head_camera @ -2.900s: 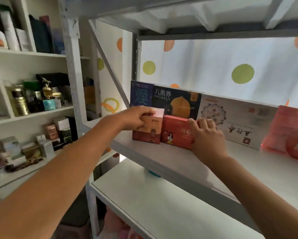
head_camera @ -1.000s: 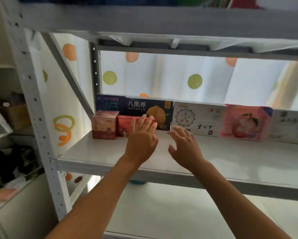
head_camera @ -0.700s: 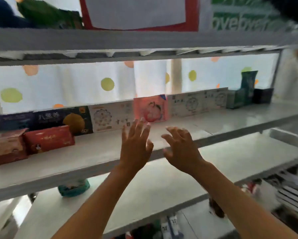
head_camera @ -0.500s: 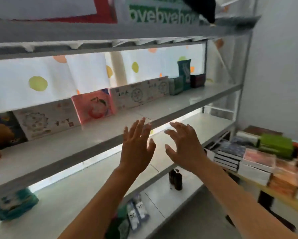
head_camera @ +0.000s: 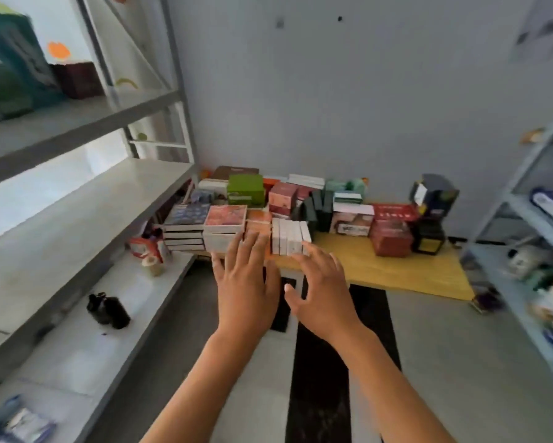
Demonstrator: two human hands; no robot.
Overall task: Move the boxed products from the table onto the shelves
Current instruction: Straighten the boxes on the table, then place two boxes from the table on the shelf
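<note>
At the left of the frame the grey shelves (head_camera: pixel 77 199) run away toward the back, with a small dark bottle (head_camera: pixel 109 310) on a lower tier. At centre, the boxed products (head_camera: pixel 225 225) crowd the yellow counter (head_camera: pixel 396 270), straight ahead of and beyond both hands. The left hand (head_camera: pixel 244 289) is released, fingers straight and spread, holding nothing; its fingertips overlap the pink-topped box stack in the picture, though blur makes contact hard to judge. Just to its right, the right hand (head_camera: pixel 321 295) is likewise released and empty, its fingers pointing at a row of upright white boxes (head_camera: pixel 289 236) that runs left to right. Both hands look about equally near. Nothing stands between hands and boxes. A second shelf unit (head_camera: pixel 524 225) fills the right edge.
</note>
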